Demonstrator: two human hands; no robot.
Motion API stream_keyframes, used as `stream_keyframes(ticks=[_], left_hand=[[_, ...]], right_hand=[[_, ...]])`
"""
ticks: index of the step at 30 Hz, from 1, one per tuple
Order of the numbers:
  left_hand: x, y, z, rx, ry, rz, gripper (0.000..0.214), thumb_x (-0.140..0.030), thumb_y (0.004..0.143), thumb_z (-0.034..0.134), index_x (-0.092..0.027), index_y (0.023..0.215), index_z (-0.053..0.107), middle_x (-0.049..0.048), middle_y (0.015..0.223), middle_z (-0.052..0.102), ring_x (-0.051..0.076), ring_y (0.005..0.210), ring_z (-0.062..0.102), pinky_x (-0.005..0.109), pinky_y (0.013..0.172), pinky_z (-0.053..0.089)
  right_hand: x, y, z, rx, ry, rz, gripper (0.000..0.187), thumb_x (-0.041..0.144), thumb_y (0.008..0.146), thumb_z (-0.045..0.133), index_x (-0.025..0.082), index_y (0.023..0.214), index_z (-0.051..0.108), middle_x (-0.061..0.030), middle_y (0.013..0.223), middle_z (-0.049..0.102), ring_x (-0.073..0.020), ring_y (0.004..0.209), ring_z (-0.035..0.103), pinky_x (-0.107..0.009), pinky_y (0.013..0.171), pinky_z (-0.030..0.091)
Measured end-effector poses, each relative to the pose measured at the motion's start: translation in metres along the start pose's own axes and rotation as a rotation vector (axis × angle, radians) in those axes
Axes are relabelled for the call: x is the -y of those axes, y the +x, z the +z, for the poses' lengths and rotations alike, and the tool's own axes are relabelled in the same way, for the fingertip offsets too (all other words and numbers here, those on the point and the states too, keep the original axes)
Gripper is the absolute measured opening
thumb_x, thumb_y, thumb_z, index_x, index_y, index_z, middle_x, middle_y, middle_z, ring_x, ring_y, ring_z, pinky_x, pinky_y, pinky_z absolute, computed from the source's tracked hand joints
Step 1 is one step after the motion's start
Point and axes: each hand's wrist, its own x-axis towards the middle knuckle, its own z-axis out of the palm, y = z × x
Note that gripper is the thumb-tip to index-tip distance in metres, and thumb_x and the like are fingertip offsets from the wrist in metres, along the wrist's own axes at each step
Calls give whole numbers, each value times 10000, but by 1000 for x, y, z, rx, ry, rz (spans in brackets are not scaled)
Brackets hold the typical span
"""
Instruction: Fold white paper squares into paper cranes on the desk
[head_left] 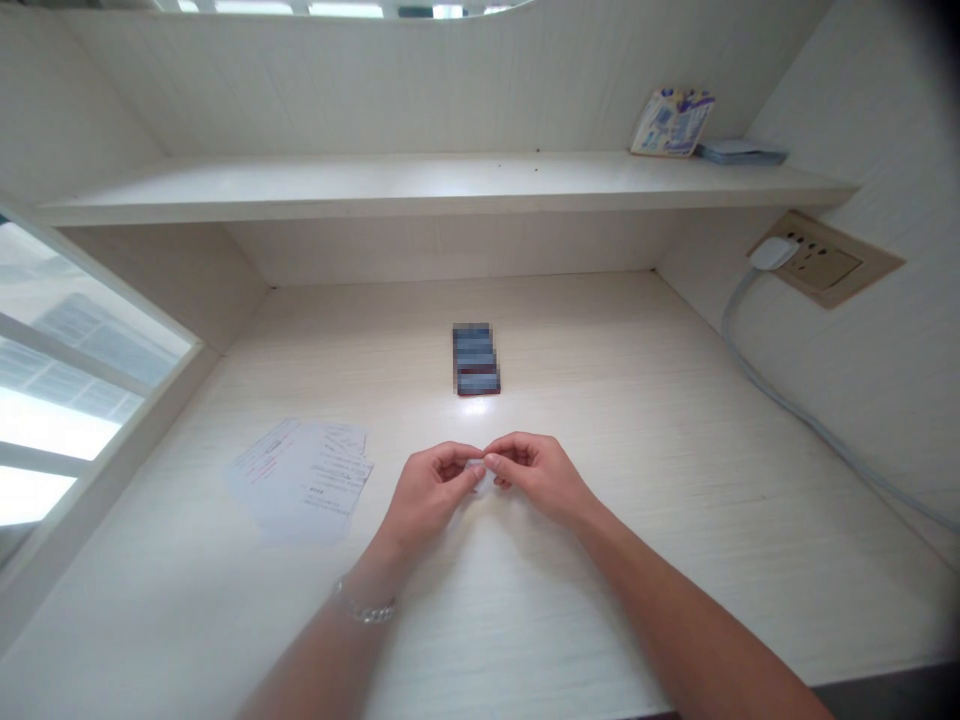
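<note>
Two fingertip pinches meet over the middle of the pale, wood-grained table (712, 470). The bare left hand (431, 490), with a silvery chain bracelet (367, 613) at its wrist, has its grip drawn together, thumb and forefinger clamped on a small, white, slightly see-through piece (481, 478). The bare right hand (547, 480) pinches that same piece from the other side, thumb against forefinger, the rest of its fingers curled in. The tips of the two hands nearly touch, and they cover so much of the piece that I can't make out its full shape.

Around them, from the left, I see a bright window (75, 370) with pale bars, then several overlapping white sheets of paper (300, 480) with black and red writing, lying near the left hand. Just beyond the fingertips a dark-blue, reddish-edged flat rectangle (475, 355) lies on the table, its face blurred into blocks. Above the table's back runs a long whitish shelf (375, 188); toward its right end a white, blue and purple printed packet (671, 125) leans beside a low, bluish, flat stack (739, 153). Farther right, a white plug (772, 254) sits in a beige socket plate (832, 268), its grey cable (817, 425) trailing down along the side wall.
</note>
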Motion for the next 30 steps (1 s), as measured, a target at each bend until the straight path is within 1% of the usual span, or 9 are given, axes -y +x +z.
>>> stream_keyframes(ticks=[3, 6, 9, 13, 16, 23, 30], left_hand=[[0, 0, 1, 28, -55, -8, 274, -285, 732, 645, -133, 960, 643, 78, 814, 682, 168, 733, 626, 264, 641, 486], [1, -1, 2, 48, -132, -32, 354, -249, 692, 683, -136, 1020, 613, 79, 839, 684, 181, 769, 635, 281, 668, 497], [2, 0, 1, 26, -128, -36, 326, -235, 664, 702, -135, 968, 639, 85, 866, 687, 188, 791, 636, 288, 688, 501], [2, 0, -1, 29, -135, -46, 298, -230, 667, 698, -142, 948, 657, 81, 857, 696, 183, 771, 639, 283, 678, 503], [3, 0, -3, 45, -157, -56, 302, -224, 667, 701, -145, 955, 658, 80, 860, 702, 180, 768, 640, 280, 678, 501], [3, 1, -5, 104, -217, -57, 323, -198, 684, 696, -148, 999, 647, 100, 940, 697, 183, 836, 635, 286, 733, 493], [2, 0, -7, 119, -222, -51, 342, -172, 696, 680, -145, 1032, 618, 96, 924, 688, 177, 817, 628, 279, 706, 486]], right_hand=[[-2, 1, 0, -38, -6, 3, 177, 312, 718, 632, 148, 767, 679, -31, 652, 651, -127, 556, 570, -249, 535, 462], [-4, 2, 1, -67, 26, 6, 172, 312, 708, 637, 154, 761, 681, -34, 684, 662, -129, 571, 575, -252, 547, 465], [-4, 1, 1, -66, 35, 5, 178, 316, 699, 645, 155, 764, 684, -34, 684, 662, -134, 577, 578, -256, 555, 467], [-2, 0, 1, -61, 15, -5, 155, 296, 699, 646, 161, 760, 690, -31, 675, 661, -135, 573, 574, -254, 548, 458], [1, 0, 1, -50, -3, -14, 130, 265, 701, 640, 158, 754, 691, -30, 671, 659, -132, 572, 568, -249, 545, 452], [2, -1, 0, -46, -3, -17, 114, 234, 698, 637, 156, 760, 691, -29, 679, 660, -132, 579, 573, -249, 549, 454], [1, -1, -1, -36, 2, -27, 120, 219, 690, 651, 149, 778, 692, -36, 694, 671, -134, 582, 589, -251, 563, 473]])
